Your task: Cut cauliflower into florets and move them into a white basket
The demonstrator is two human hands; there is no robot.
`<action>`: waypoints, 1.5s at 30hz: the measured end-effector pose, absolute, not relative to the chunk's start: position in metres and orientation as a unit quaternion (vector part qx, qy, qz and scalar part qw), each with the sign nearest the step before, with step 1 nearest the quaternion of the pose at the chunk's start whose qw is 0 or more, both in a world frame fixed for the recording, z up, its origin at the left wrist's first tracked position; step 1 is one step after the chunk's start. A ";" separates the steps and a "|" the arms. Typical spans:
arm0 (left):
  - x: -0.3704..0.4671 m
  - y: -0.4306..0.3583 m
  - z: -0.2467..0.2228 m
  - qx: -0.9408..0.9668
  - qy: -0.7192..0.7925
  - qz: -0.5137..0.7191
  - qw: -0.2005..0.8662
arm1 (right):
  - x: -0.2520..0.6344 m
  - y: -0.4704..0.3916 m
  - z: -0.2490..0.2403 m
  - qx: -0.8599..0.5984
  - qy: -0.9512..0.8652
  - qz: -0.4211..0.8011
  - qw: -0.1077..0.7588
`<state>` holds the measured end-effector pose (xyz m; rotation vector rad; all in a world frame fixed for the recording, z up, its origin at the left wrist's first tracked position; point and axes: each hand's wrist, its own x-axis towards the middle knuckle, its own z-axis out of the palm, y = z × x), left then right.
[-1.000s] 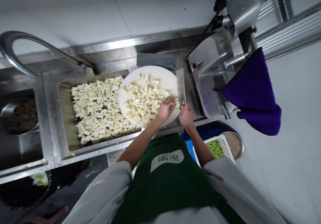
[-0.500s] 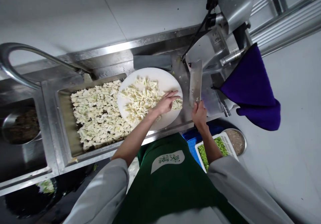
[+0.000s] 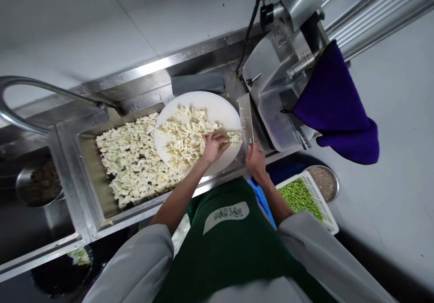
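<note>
A round white cutting board [image 3: 220, 108] lies across the right end of a sink, with a heap of chopped cauliflower [image 3: 186, 135] on it. My left hand [image 3: 214, 148] is closed on a cauliflower piece [image 3: 234, 137] near the board's right edge, fingers curled over its left end. In my right hand [image 3: 256, 159] is the handle of a cleaver [image 3: 246, 117]. Its broad blade points away from me, close beside the board's right rim. Much more cut cauliflower [image 3: 135, 163] fills the steel sink basin to the left.
A curved faucet [image 3: 50, 86] rises behind the sinks; a metal pot [image 3: 37, 185] sits in the left basin. A machine with a purple cloth [image 3: 335, 108] stands right. Below are a white basket of chopped greens [image 3: 301, 199] and a round bowl [image 3: 323, 183]. A grey block [image 3: 198, 84] lies behind the board.
My left hand has drawn back leftward and its outstretched fingers have closed on the cauliflower piece. My right hand has brought the cleaver left, towards the board. The view has shifted slightly.
</note>
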<state>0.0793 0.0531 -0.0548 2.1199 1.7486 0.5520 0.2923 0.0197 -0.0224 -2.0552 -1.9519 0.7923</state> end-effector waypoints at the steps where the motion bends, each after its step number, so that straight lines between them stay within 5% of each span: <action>1: 0.081 0.051 -0.055 0.741 0.619 0.199 0.168 | 0.289 0.022 -0.020 -0.692 -0.665 0.261 0.103; 19: 0.083 0.055 -0.048 0.761 0.580 0.232 0.177 | 0.255 0.043 -0.010 -0.654 -0.691 0.309 0.009; 27: -0.007 -0.017 -0.025 0.575 0.722 0.384 -0.009 | 0.304 0.062 0.006 -0.662 -0.710 0.235 0.044; 35: 0.011 -0.069 -0.070 0.496 0.835 0.230 0.068 | 0.300 0.041 -0.015 -0.655 -0.726 0.202 -0.050; 45: 0.066 -0.023 -0.051 0.576 0.795 0.158 0.106 | 0.256 0.023 -0.010 -0.595 -0.771 0.204 -0.104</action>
